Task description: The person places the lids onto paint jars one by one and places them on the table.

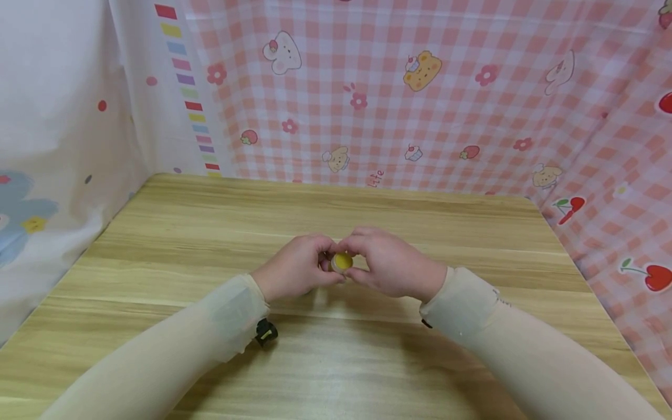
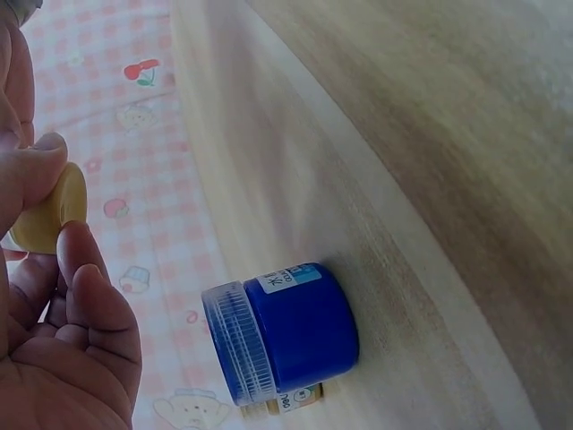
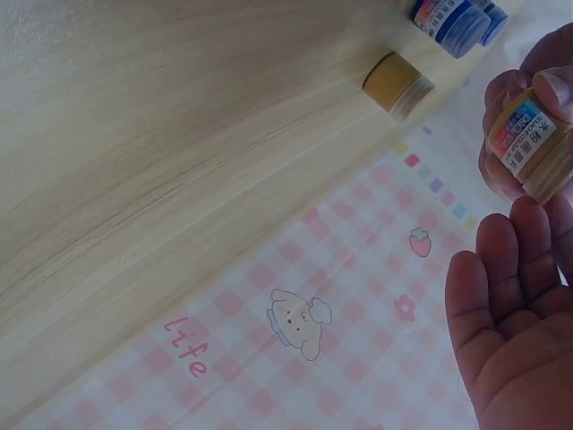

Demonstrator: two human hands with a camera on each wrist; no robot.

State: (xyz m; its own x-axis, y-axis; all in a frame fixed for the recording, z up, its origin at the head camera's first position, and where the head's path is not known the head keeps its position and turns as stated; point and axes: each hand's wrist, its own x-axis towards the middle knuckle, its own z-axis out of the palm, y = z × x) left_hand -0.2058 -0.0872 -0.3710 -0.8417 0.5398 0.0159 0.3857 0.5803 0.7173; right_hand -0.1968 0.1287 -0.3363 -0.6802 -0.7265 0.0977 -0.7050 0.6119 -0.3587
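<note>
A small paint jar of yellow paint [image 1: 343,261] with a clear screw lid is held up between both hands. My left hand [image 1: 299,265] grips the jar's body; in the left wrist view the left hand's [image 2: 76,349] fingers curl beside the yellow jar [image 2: 72,197]. From the other side my right hand [image 1: 394,262] pinches the lid end with thumb and forefinger. In the right wrist view, the jar's printed label [image 3: 526,134] faces the camera, and the other fingers of my right hand [image 3: 515,313] extend below it, off the jar.
A blue paint jar [image 2: 304,331] with a clear lid stands on the wooden table [image 1: 325,361], a yellow one [image 2: 300,399] partly behind it. The right wrist view shows another yellow jar [image 3: 394,82] near blue jars [image 3: 452,22]. Patterned cloth [image 1: 367,116] walls the table.
</note>
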